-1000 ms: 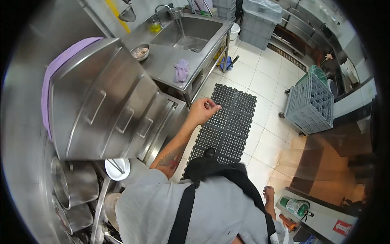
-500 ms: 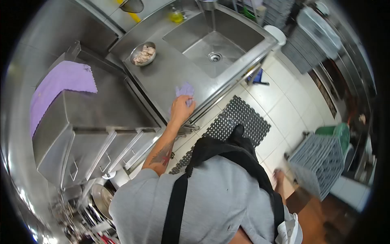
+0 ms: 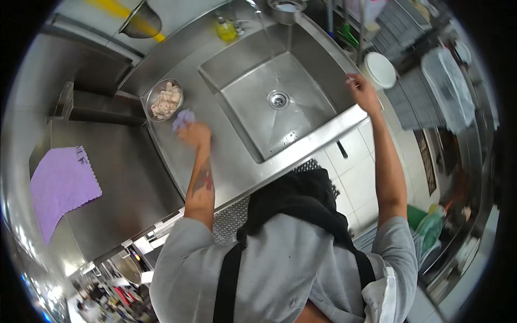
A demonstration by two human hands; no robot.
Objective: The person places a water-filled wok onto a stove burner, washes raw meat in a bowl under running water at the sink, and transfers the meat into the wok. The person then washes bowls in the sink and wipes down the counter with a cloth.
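My left hand is closed on a crumpled purple cloth, pressed on the steel counter left of the sink. Just beyond the cloth stands a round metal bowl holding pale pieces that look like raw meat. My right hand is over the right rim of the sink, its fingers curled together. A small whitish spot shows at those fingertips; what it is I cannot make out. Water runs from the faucet into the sink.
A yellow soap bottle and a metal pot stand behind the sink. Another purple cloth lies on the steel surface at left. A strainer hangs above. A white bucket and grey crates stand at right.
My left hand has moved the cloth across the counter, away from its front edge and close to the bowl. My right hand has risen from low beside my body to the sink's right rim.
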